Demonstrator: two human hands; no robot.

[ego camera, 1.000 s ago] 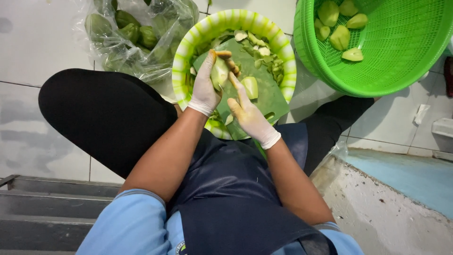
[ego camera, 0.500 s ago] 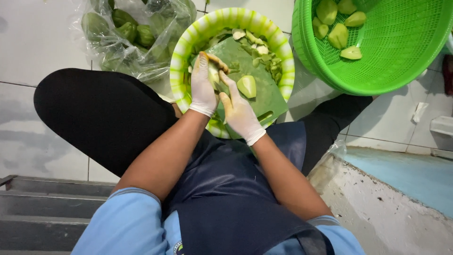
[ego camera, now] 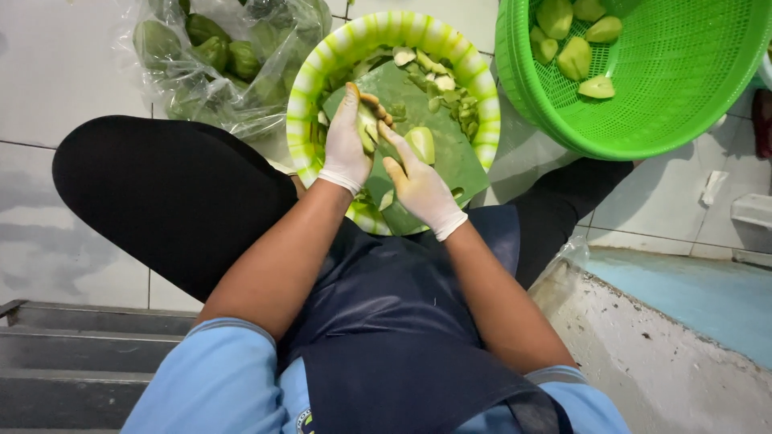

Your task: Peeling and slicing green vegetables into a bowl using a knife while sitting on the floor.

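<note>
White floor tiles [ego camera: 48, 80] carry everything here, and the person sits low on them in a dark apron [ego camera: 386, 321] and black trousers. Largest of the things is the bright green mesh basket [ego camera: 683, 96] at the upper right, with pale green cut pieces [ego camera: 575, 56] lying in its far side. Beside it, touching or nearly so, stands the striped green-and-white basin [ego camera: 322, 60], which holds a green cutting board [ego camera: 458, 165] strewn with peelings [ego camera: 438, 80]. At the upper left a clear plastic bag [ego camera: 241, 104] of whole green fruits [ego camera: 157, 40] rests against the basin. Over the board, the left hand [ego camera: 347, 137] in a white glove has its grip closed around a partly peeled green fruit [ego camera: 367, 124]. The right hand [ego camera: 418, 185], also gloved, touches that fruit with its fingers half curled; whether its grip holds a blade I cannot tell. A halved piece [ego camera: 420, 145] lies just beside it.
</note>
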